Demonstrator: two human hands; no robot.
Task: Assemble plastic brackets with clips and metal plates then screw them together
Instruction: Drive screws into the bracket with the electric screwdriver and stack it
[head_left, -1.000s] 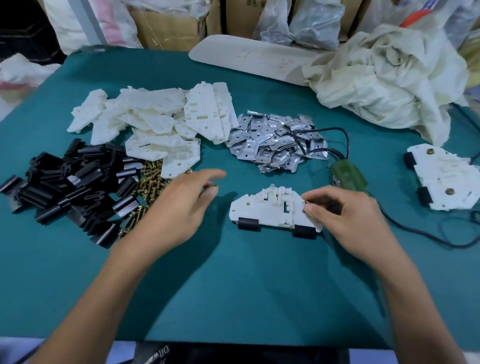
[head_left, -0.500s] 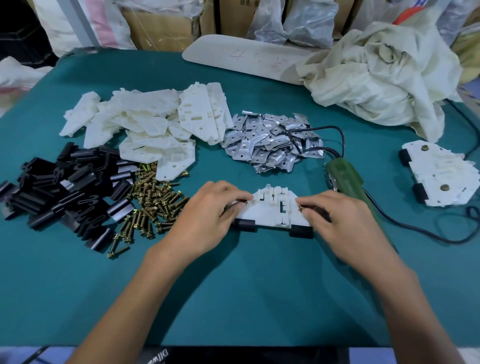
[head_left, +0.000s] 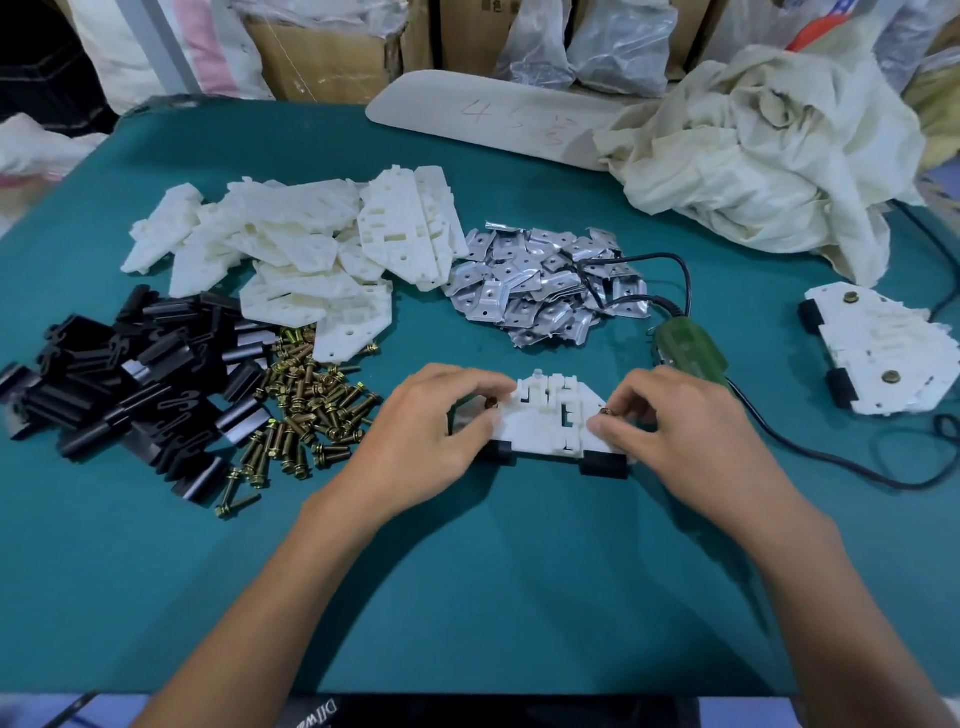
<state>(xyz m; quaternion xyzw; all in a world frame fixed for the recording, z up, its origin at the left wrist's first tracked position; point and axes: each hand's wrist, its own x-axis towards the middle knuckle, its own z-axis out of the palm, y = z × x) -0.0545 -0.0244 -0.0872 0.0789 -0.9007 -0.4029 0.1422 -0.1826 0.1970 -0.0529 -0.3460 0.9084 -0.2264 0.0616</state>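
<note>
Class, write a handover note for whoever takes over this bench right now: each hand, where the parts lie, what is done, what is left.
Left hand pinches the left screw at the bracket's left end; right hand pinches the right screw at its right end.
The bracket lies on the table with fitted clips on its near edge.
Beyond it: bracket pile, clip pile, screw pile, metal plates; green screwdriver beside the right hand; finished assembly far right.
Done: clips fitted, screws placed. Left: probably drive both screws.

Handwritten "45" on beige board (head_left: 426, 104); further scrawl beside illegible. Upside-down white lettering on black item (head_left: 467, 714), cut off.
</note>
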